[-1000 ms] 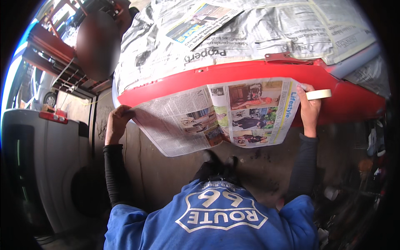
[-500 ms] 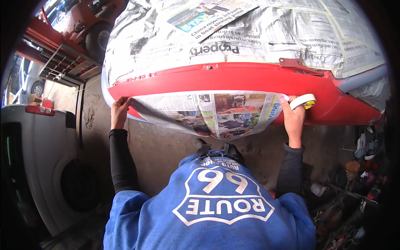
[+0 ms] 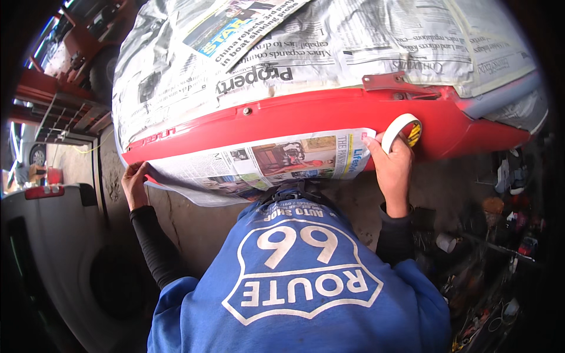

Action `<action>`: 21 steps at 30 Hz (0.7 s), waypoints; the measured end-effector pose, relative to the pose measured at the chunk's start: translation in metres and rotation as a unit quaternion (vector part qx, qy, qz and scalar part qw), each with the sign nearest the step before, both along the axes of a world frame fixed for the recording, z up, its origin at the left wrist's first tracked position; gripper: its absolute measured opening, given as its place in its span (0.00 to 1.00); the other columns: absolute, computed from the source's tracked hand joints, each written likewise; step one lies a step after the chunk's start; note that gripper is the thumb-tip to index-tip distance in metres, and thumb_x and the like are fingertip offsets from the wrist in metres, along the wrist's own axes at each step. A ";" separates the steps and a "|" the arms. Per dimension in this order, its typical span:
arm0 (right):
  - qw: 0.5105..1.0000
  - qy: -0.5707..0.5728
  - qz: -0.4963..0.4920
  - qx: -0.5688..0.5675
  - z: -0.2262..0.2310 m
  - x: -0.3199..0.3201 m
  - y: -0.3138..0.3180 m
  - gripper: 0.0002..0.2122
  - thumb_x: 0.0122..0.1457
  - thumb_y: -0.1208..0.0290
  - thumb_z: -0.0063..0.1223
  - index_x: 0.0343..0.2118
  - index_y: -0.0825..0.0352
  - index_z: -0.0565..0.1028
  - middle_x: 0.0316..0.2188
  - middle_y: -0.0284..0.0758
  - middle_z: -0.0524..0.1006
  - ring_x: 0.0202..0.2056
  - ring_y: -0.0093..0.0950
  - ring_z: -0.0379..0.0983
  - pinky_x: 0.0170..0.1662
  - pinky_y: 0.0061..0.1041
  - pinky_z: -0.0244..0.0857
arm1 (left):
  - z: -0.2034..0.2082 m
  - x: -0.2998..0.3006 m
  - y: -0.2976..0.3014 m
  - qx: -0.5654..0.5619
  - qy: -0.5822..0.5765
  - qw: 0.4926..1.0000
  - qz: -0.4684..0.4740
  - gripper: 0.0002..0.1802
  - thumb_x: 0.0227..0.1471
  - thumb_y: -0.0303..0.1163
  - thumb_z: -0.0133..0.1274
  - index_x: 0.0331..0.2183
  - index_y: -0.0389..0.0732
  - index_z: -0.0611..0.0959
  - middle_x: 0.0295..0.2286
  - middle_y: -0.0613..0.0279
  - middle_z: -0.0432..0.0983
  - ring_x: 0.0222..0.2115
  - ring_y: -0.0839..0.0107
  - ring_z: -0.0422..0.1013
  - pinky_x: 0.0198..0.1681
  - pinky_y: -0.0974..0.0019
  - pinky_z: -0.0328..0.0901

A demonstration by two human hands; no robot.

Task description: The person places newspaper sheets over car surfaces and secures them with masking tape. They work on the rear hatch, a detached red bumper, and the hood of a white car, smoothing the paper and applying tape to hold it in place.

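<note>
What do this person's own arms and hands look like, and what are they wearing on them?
Both the left hand and the right hand are ungloved, with five-fingered human shapes. Close-fitting black sleeves cover the forearms to about the wrists, creased along the left one. Above them come the looser, short sleeves of a blue shirt. No cables show.

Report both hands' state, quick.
Left hand: closed, gripping the newspaper sheet at its left end.
Right hand: closed, pinching the sheet's upper right corner and also holding the tape roll.
</note>
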State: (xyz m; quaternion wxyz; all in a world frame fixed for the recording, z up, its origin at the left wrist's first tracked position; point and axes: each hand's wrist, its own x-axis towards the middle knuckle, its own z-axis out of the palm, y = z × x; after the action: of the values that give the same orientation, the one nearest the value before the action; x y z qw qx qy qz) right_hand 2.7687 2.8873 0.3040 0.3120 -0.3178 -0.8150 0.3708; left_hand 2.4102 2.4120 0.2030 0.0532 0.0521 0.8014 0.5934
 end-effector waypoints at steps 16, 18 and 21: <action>0.841 0.095 0.504 -0.175 0.063 -0.110 0.003 0.10 0.61 0.69 0.60 0.43 0.68 0.78 0.35 0.31 0.79 0.38 0.20 0.73 0.45 0.21 0.67 | 0.162 0.117 0.235 0.232 0.223 0.904 -0.282 0.14 0.52 0.13 0.54 0.41 0.33 0.79 0.37 0.61 0.71 0.36 0.75 0.69 0.44 0.72 0.65; 0.824 0.084 0.525 -0.199 0.060 -0.122 -0.009 0.11 0.60 0.72 0.61 0.44 0.68 0.78 0.37 0.32 0.80 0.41 0.21 0.75 0.47 0.22 0.67 | 0.165 0.133 0.252 0.272 0.195 0.888 -0.315 0.16 0.50 0.15 0.59 0.43 0.33 0.79 0.37 0.60 0.70 0.36 0.75 0.70 0.43 0.71 0.65; 0.814 0.078 0.551 -0.169 0.056 -0.131 -0.019 0.11 0.59 0.74 0.61 0.44 0.67 0.78 0.38 0.32 0.81 0.42 0.20 0.75 0.48 0.22 0.68 | 0.163 0.141 0.260 0.344 0.098 0.880 -0.313 0.19 0.52 0.19 0.60 0.47 0.34 0.76 0.38 0.63 0.70 0.38 0.77 0.70 0.44 0.72 0.66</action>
State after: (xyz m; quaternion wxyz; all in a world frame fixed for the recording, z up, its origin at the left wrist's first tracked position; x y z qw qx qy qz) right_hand 2.6378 2.8683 0.3603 0.0595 0.1664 -0.7515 0.6356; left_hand 2.5514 2.6724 0.3661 0.1357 0.3730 0.4899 0.7762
